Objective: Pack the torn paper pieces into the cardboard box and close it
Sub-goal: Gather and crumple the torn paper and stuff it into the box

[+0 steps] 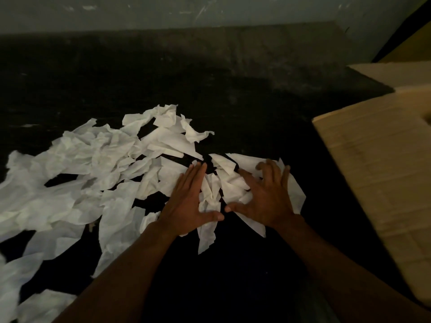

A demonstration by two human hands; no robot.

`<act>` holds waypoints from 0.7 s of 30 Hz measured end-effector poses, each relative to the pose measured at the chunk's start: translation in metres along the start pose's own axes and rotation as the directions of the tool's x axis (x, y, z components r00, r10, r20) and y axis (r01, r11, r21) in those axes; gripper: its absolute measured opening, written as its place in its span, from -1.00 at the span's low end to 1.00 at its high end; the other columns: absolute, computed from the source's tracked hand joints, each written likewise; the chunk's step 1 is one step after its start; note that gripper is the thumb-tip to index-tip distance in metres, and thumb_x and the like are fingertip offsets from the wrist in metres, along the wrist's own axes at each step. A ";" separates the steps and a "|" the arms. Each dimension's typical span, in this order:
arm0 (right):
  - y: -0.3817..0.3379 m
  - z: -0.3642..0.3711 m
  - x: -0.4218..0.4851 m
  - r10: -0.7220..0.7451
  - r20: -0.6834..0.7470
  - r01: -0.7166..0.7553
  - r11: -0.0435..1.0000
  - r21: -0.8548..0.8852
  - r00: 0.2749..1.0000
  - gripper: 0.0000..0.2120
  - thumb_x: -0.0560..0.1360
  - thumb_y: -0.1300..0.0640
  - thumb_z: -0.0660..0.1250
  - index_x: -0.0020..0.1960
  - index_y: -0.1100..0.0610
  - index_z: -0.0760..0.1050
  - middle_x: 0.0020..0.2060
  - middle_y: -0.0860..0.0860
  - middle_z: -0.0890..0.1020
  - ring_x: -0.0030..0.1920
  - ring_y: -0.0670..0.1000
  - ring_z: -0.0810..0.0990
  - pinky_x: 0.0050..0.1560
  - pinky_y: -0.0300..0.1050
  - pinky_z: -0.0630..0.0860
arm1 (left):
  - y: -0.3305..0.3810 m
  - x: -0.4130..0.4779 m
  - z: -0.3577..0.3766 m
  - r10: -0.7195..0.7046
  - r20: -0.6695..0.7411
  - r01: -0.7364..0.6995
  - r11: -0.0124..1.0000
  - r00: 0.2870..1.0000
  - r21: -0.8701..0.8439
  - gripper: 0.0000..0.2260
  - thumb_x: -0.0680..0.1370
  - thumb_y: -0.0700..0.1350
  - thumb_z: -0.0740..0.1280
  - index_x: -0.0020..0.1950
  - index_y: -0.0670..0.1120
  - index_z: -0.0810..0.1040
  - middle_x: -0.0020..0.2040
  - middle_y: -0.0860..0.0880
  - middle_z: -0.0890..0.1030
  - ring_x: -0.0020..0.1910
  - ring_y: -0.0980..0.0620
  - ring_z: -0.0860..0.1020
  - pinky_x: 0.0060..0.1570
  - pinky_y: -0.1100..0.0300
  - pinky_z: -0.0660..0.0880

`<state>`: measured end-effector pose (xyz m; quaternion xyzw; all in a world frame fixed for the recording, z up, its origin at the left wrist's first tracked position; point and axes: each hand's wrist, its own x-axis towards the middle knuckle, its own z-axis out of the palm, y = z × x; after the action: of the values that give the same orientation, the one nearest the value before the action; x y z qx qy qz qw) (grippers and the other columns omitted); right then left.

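A: On the right side of the frame I count one cardboard box (382, 173), light brown, with its flaps standing up. Only its outer wall and flaps are visible, so I cannot tell what is inside it.

B: And the torn paper pieces (93, 173)? How many?

A: Too many to count exactly, some dozens, white and crumpled. They lie spread on the dark surface (233, 89) from the lower left of the frame up to the centre. A smaller heap is at the centre right, near the box but not touching it.

B: How many hands?

A: Two, both bare. The left hand (189, 201) lies palm down at the centre of the frame, the fingers straight and together, the thumb stretched to the right. It presses flat on the left edge of the small heap and grips nothing.

B: The right one?

A: The right hand (268, 197) is just beside it, on the right part of the same heap. Its fingers are spread wide and bent like a claw over the paper, the thumb pointing left toward the other thumb. It is not closed around any piece. Some pieces are gathered between the two hands.

B: Behind all this?

A: One pale wall (210, 12), along the top of the frame.
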<state>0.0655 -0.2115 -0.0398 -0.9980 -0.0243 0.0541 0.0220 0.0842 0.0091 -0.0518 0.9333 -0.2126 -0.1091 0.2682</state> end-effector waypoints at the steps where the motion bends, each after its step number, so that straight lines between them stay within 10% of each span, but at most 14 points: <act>1: 0.000 0.005 -0.003 0.031 -0.042 -0.029 0.998 0.051 0.999 0.00 0.13 -0.69 -0.04 0.46 -0.24 0.18 0.50 0.19 0.08 0.51 0.29 -0.10 0.35 0.45 -0.31 | 0.000 0.000 0.001 -0.017 -0.014 0.018 0.999 1.000 0.028 0.19 0.19 0.47 0.37 0.54 0.03 -0.27 0.54 0.08 -0.25 0.51 0.08 -0.29 0.47 0.05 -0.20; 5: 0.003 0.018 -0.005 -0.018 -0.072 0.030 0.985 0.171 0.997 -0.05 0.20 -0.63 -0.01 0.49 -0.21 0.15 0.56 0.15 -0.05 0.53 0.25 -0.15 0.42 0.40 -0.21 | -0.001 -0.001 0.002 -0.045 -0.040 0.048 0.996 0.998 0.071 0.18 0.19 0.52 0.32 0.52 0.11 -0.33 0.56 0.00 -0.23 0.52 0.00 -0.24 0.46 0.01 -0.20; 11: 0.001 0.019 -0.002 -0.139 -0.211 0.233 0.813 0.534 0.968 -0.21 0.31 -0.35 0.29 0.40 0.07 0.40 0.28 0.10 0.53 0.31 0.10 0.44 0.36 -0.05 0.31 | 0.006 -0.004 0.001 0.012 -0.130 -0.041 0.975 0.991 -0.219 -0.10 0.41 0.03 0.49 0.56 0.09 -0.04 0.27 0.22 0.35 0.21 0.36 0.28 0.18 0.57 0.16; 14: -0.002 0.019 -0.005 -0.079 -0.265 0.237 0.731 0.640 0.961 -0.48 0.39 -0.17 0.32 0.23 0.11 0.57 0.08 0.09 0.64 0.10 0.00 0.53 0.19 -0.25 0.37 | 0.007 -0.006 0.005 0.036 -0.224 -0.073 0.985 0.974 -0.159 -0.22 0.43 -0.16 0.48 0.53 0.09 0.13 0.12 0.13 0.51 0.08 0.25 0.40 0.15 0.41 0.37; 18: -0.004 0.017 -0.004 -0.016 -0.309 0.218 0.742 0.634 0.951 -0.83 0.41 0.20 0.43 -0.02 0.22 0.66 -0.16 0.14 0.68 -0.13 0.13 0.63 -0.06 -0.17 0.46 | 0.013 -0.009 0.011 -0.057 -0.273 -0.019 0.963 0.960 -0.267 -0.40 0.43 -0.15 0.49 0.41 0.08 0.37 0.05 0.07 0.59 0.04 0.12 0.54 0.12 0.23 0.47; 21: -0.006 0.010 -0.008 0.101 -0.240 0.105 0.693 0.714 0.966 -0.88 0.43 0.21 0.47 -0.07 0.24 0.66 -0.23 0.15 0.66 -0.19 0.15 0.64 -0.17 -0.05 0.54 | 0.020 -0.015 0.009 -0.123 -0.305 0.003 0.930 0.944 -0.367 -0.42 0.44 -0.19 0.48 0.37 0.14 0.38 0.12 0.07 0.63 0.08 0.17 0.58 0.10 0.44 0.42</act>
<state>0.0563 -0.2055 -0.0491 -0.9072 0.0010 -0.0722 0.4146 0.0613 -0.0041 -0.0471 0.8796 -0.1115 -0.0006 0.4625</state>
